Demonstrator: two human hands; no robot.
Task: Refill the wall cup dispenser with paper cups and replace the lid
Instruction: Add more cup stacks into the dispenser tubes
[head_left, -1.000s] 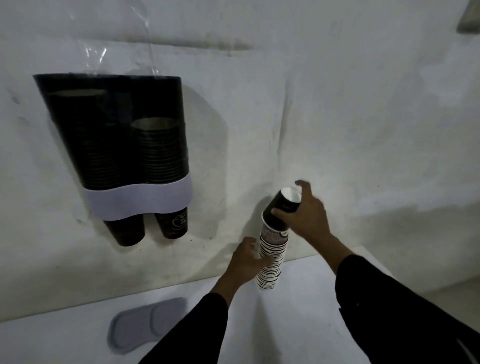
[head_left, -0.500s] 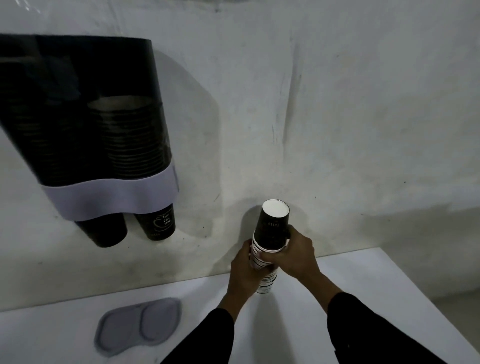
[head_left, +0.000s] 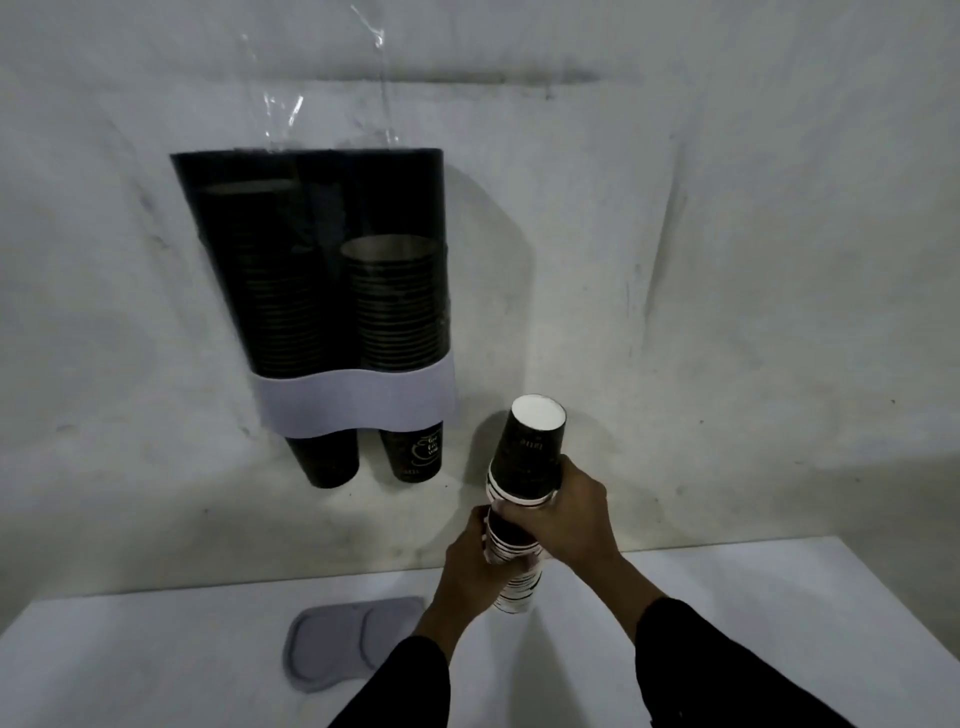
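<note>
both hands on the stack of paper cups (head_left: 522, 499), which stands upside down, white base up, just in front of the wall (head_left: 727, 260). right hand (head_left: 569, 519) wraps the stack from its right side, fingers (head_left: 519, 512) curled round the rim of the top cup, thumb side up. left hand (head_left: 475, 566) sits lower and to the left of the right hand, fingers closed round the mid part of the stack, touching the right hand's fingers. stack looks split w/ a slight kink between the two grips, upper part tilted a bit left. bottom end of stack shows below the left hand, over the white table (head_left: 779, 623); cannot tell if it touches the table. both arms in dark sleeves (head_left: 727, 670).

wall cup dispenser (head_left: 332, 291) is up and to the left of both hands, well apart, fixed to the wall. dark see-through body w/ two columns of cups: left column fuller, right column lower. white band across its lower part, two cup bottoms poking out under it. top is open, clear plastic film (head_left: 332, 88) sticking up above it.

grey lid (head_left: 345, 644) lies flat on the table, below-left of the left hand, near the left forearm, not touched.
</note>
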